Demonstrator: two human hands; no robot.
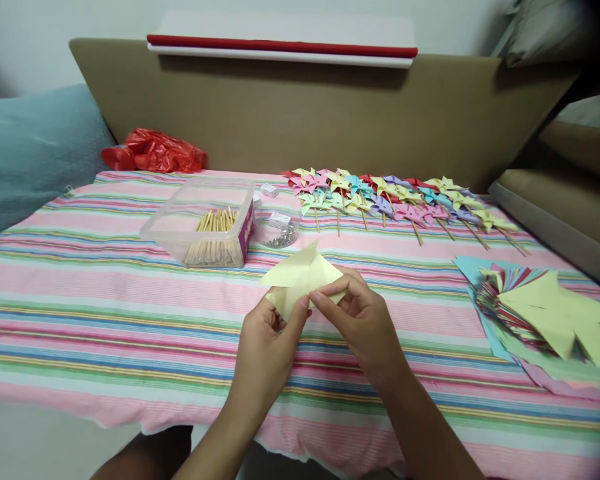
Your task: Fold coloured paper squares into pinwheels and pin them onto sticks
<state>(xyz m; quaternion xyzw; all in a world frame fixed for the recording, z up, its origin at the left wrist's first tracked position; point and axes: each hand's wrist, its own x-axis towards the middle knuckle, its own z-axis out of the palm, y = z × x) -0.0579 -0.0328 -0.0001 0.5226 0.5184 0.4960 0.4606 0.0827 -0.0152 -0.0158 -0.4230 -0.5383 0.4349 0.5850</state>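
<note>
Holding a piece of pale yellow paper point(305, 273) between them, both hands are at work in front of the plastic box point(175, 243), a little to its right. The paper is cut into pointed flaps, with one tip sticking up and another reaching out to the left, toward the box. The left hand point(266, 337) grips the paper's lower left part, its thumb pressed near the bottom edge and its fingers curled behind. The right hand point(363, 313) pinches the lower right part between thumb and fingers, the two thumb tips close together. The box itself is clear and lidless, with a bundle of thin wooden sticks point(215, 223) leaning inside. Just right of the box is a clear round dish point(264, 235) with small metal bits point(284, 238) and a little white packet point(280, 219). Farther right of the box, rows of finished paper pinwheels point(383, 205) on sticks lie in several colours. Well to the right and nearer than these, a fanned stack of cut papers point(550, 303), yellow on top, lies over coloured sheets point(487, 327). Behind the box and to its left is a crumpled red plastic bag point(163, 150). A striped cloth point(130, 360) spreads under the box and everything around it.
</note>
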